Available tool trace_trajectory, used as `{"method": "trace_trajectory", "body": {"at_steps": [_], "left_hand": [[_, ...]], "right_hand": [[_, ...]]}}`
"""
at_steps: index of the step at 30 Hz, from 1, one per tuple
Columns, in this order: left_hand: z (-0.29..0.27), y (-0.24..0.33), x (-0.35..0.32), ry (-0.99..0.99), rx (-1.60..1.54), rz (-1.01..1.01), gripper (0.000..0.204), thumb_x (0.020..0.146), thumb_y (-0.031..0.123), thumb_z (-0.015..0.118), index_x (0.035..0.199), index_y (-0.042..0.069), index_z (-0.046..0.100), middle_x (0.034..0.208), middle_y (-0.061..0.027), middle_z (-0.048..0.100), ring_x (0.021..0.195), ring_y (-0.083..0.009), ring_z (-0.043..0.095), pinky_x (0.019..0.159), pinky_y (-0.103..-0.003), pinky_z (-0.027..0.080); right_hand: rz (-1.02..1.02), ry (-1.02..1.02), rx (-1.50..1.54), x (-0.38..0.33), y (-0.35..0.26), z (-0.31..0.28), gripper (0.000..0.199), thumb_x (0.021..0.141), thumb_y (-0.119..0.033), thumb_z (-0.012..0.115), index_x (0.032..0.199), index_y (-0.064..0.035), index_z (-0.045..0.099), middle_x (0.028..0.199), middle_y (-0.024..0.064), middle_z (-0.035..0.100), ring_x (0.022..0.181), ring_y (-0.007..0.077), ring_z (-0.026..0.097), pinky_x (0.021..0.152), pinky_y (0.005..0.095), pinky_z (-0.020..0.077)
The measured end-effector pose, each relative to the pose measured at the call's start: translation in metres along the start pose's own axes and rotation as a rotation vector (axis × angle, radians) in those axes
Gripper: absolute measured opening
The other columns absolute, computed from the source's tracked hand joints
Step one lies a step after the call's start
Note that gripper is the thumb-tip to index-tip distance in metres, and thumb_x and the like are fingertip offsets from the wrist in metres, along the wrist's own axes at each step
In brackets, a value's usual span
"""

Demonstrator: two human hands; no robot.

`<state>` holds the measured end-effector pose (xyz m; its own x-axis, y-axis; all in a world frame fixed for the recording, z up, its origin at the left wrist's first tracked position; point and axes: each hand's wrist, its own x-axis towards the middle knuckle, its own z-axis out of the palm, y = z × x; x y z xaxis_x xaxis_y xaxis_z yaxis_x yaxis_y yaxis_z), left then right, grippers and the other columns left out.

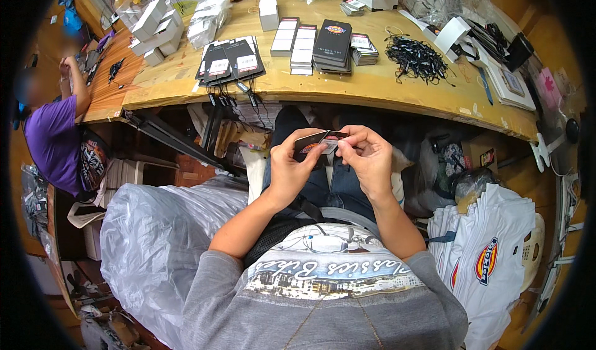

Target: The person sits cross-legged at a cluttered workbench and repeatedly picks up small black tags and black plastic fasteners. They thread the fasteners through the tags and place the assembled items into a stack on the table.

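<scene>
"What are the fingers doing?"

"The left hand (290, 170) pinches a black tag (304, 144), thumb across its front. The right hand (371, 160) has thumb and forefinger drawn together at the far edge of a white-and-red card (331, 144) — I can't tell whether a cord is caught between those tips."

"Where exactly is the tag?"

"Between the hands, tilted above the lap, the card just to its right."

"And past the fingertips?"

"A wooden table (434, 95). Straight ahead of them stands a stack of black tags (333, 42), with white-and-red stacks (304, 47) just left of it. Farther left are fanned black tags (226, 61) — their cords dangle over the front edge. Ahead and to the right lies a tangled heap of black cords (417, 59)."

"Farther out?"

"Back and left of the fingers, a bulky plastic bag (167, 226); back and right, white shirts (496, 226). Well off left, a person in purple (56, 129)."
</scene>
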<state>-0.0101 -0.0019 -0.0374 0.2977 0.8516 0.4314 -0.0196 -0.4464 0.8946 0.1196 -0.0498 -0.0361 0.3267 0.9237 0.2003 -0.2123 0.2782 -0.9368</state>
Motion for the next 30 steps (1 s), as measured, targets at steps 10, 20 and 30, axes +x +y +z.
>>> {"method": "trace_trajectory", "body": {"at_steps": [10,20,30], "left_hand": [[0.000,0.006,-0.004,-0.041,0.200,0.277,0.023,0.064,-0.005,0.060,0.086,0.001,0.056,0.076,-0.0127,0.059,0.066,-0.0226,0.060,0.057,-0.024,0.046],[-0.006,0.016,0.001,-0.268,0.198,0.282,0.035,0.069,-0.008,0.051,0.102,0.000,0.048,0.089,-0.0155,0.056,0.078,-0.0271,0.057,0.066,-0.028,0.045],[-0.012,0.010,0.000,-0.094,0.145,0.027,0.017,0.071,-0.002,0.057,0.086,-0.002,0.050,0.073,-0.0110,0.061,0.069,-0.0137,0.060,0.054,-0.021,0.045]], "right_hand": [[-0.098,0.020,0.032,-0.003,0.009,0.003,0.007,0.073,0.004,0.052,0.073,-0.0005,0.047,0.089,0.0105,0.052,0.067,0.0088,0.052,0.059,0.0199,0.0453],[-0.129,0.061,0.117,-0.002,0.014,0.002,0.006,0.073,0.005,0.053,0.075,0.0016,0.049,0.087,0.0072,0.051,0.067,0.0056,0.050,0.057,0.0162,0.0422],[-0.405,0.043,-0.372,-0.007,-0.007,0.003,0.011,0.063,0.005,0.062,0.068,0.0002,0.054,0.088,0.0064,0.046,0.069,0.0075,0.048,0.057,0.0180,0.0389]]}}
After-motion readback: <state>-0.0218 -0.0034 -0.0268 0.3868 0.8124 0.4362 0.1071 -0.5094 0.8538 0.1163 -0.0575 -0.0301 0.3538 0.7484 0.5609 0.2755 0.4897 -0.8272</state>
